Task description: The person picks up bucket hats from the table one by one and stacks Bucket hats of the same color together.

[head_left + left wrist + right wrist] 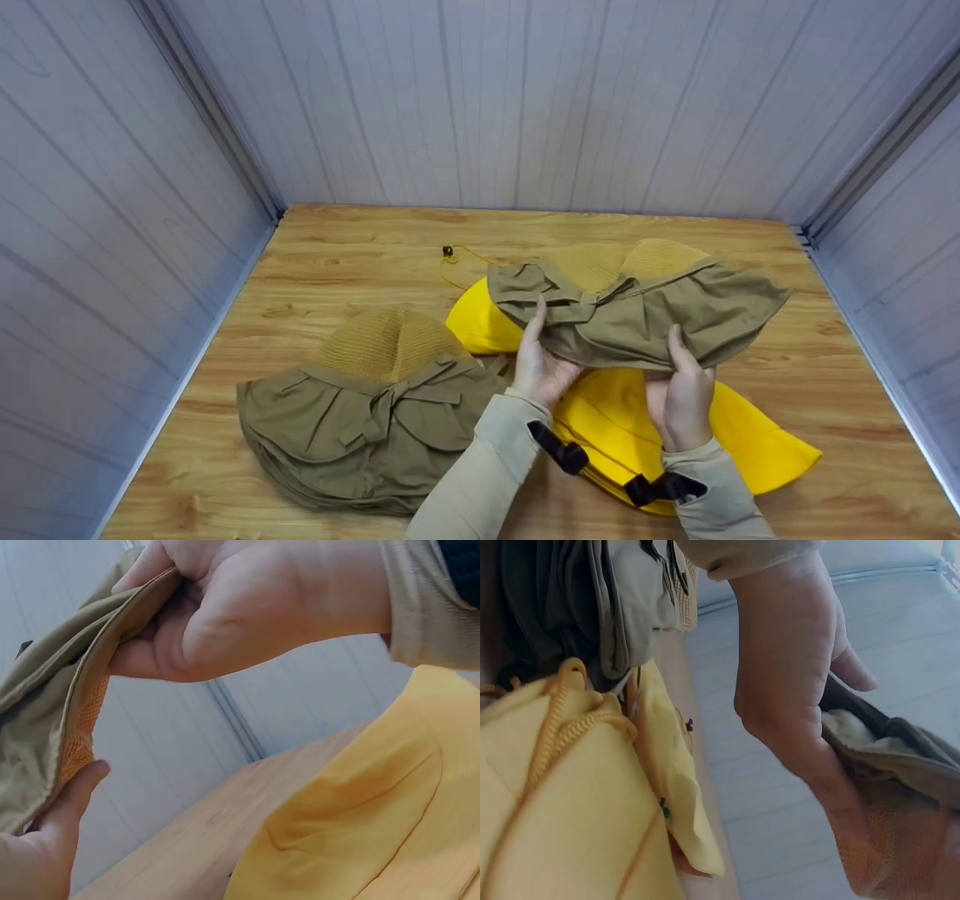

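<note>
A khaki sun hat (645, 322) with a tan woven crown and a bow on its band is held up in front of me, its wide brim folded flat. My left hand (544, 371) grips the near edge of the brim on the left, thumb on top. On the right, my right hand (682, 405) pinches the same edge, its thumb over the cloth. In the left wrist view the brim (45, 720) runs between thumb and fingers. The right wrist view shows the woven crown (892, 847) beyond the fingers. Beneath the hands lie yellow bucket hats (615, 420), stacked.
To the left, similar khaki hats (375, 427) lie stacked on the wooden table (337, 247). Another yellow hat (476, 319) sits behind, partly covered, with a cord and black toggle (448, 251). White panel walls (480, 105) enclose the back and both sides.
</note>
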`<state>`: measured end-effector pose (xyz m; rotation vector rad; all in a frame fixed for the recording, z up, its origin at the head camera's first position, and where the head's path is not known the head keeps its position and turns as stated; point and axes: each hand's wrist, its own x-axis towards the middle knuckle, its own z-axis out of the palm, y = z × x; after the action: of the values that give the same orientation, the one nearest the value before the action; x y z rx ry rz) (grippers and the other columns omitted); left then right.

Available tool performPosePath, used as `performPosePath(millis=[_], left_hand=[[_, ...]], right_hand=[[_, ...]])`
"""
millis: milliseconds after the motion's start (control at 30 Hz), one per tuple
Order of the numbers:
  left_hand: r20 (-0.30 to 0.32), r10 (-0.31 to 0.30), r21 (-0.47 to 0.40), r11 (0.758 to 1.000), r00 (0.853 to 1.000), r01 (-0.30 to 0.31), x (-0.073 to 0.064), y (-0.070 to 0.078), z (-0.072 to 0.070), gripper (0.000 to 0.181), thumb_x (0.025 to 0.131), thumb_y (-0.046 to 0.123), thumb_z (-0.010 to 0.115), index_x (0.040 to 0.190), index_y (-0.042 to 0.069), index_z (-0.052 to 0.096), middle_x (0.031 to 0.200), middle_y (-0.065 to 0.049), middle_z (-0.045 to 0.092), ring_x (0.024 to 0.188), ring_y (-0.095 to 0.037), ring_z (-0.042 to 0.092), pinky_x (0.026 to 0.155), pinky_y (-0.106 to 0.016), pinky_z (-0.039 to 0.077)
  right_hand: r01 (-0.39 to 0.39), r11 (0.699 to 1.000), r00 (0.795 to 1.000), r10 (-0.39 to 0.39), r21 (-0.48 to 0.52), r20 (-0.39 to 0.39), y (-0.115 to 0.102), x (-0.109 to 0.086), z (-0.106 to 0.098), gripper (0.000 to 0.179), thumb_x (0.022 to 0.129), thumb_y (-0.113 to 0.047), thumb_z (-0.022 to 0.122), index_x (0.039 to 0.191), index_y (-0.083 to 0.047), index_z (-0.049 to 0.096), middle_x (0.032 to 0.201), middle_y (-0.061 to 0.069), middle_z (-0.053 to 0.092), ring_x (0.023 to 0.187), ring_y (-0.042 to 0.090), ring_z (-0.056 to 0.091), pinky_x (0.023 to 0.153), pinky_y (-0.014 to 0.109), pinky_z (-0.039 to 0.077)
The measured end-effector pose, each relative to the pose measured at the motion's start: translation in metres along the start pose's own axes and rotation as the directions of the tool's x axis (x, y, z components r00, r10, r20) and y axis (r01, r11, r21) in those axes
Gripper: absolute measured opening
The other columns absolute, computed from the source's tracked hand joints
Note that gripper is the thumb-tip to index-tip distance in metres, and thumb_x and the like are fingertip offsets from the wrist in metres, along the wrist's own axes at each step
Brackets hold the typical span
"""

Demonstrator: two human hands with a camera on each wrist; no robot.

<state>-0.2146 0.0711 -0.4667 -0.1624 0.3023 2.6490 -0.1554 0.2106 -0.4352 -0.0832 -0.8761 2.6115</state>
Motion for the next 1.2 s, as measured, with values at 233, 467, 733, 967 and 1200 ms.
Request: performPosePath(millis=[233, 467, 733, 967, 1200], left_hand=[[0.027, 0.041, 0.034, 0.999, 0.999, -0.042, -0.002, 0.013, -0.001, 0.027, 0.107, 0.020, 0.040, 0.127, 0.006, 0.053, 0.122, -0.005, 0.064, 0.115, -0.019, 0.061, 0.114, -0.038, 0.037], [0.014, 0.144, 0.123, 0.982, 0.990, -0.144, -0.008, 0.021, -0.002, 0.048, 0.105, 0.001, 0.035, 0.152, 0.003, 0.027, 0.155, -0.015, 0.036, 0.145, -0.030, 0.035, 0.120, -0.044, 0.030], [0.086, 0.250, 0.175, 0.949, 0.964, -0.261, -0.017, 0.035, -0.005, 0.058, 0.102, -0.006, 0.035, 0.156, 0.010, 0.021, 0.161, -0.013, 0.028, 0.149, -0.030, 0.028, 0.119, -0.042, 0.032], [0.108, 0.289, 0.234, 0.923, 0.951, -0.307, -0.027, 0.050, -0.009, 0.060, 0.101, -0.009, 0.039, 0.155, 0.013, 0.025, 0.159, -0.012, 0.033, 0.147, -0.028, 0.033, 0.118, -0.042, 0.034], [0.125, 0.277, 0.273, 0.914, 0.953, -0.301, -0.030, 0.058, -0.009, 0.057, 0.100, -0.009, 0.041, 0.152, 0.008, 0.029, 0.146, -0.009, 0.048, 0.135, -0.023, 0.049, 0.116, -0.042, 0.037]], right_hand=[[-0.077, 0.992, 0.997, 0.076, 0.102, 0.010, 0.007, 0.000, -0.009, 0.044, 0.101, -0.003, 0.049, 0.142, -0.016, 0.039, 0.136, 0.003, 0.054, 0.121, 0.018, 0.059, 0.098, 0.038, 0.054], [-0.167, 0.980, 0.986, 0.164, 0.111, 0.039, 0.010, 0.001, -0.013, 0.039, 0.100, -0.001, 0.052, 0.136, -0.015, 0.043, 0.127, 0.004, 0.061, 0.113, 0.021, 0.064, 0.093, 0.040, 0.056], [-0.285, 0.958, 0.957, 0.284, 0.014, 0.049, -0.003, 0.013, -0.016, 0.018, 0.100, -0.001, 0.053, 0.111, -0.011, 0.062, 0.098, 0.005, 0.074, 0.092, 0.019, 0.071, 0.085, 0.036, 0.058], [-0.300, 0.951, 0.953, 0.302, -0.074, 0.008, -0.020, 0.029, -0.014, 0.018, 0.100, -0.008, 0.055, 0.117, -0.012, 0.054, 0.109, 0.002, 0.068, 0.100, 0.015, 0.067, 0.088, 0.029, 0.056], [-0.295, 0.949, 0.956, 0.291, -0.110, -0.044, -0.026, 0.036, -0.013, 0.046, 0.097, -0.002, 0.057, 0.137, -0.018, 0.043, 0.119, 0.000, 0.064, 0.105, 0.012, 0.065, 0.088, 0.025, 0.055]])
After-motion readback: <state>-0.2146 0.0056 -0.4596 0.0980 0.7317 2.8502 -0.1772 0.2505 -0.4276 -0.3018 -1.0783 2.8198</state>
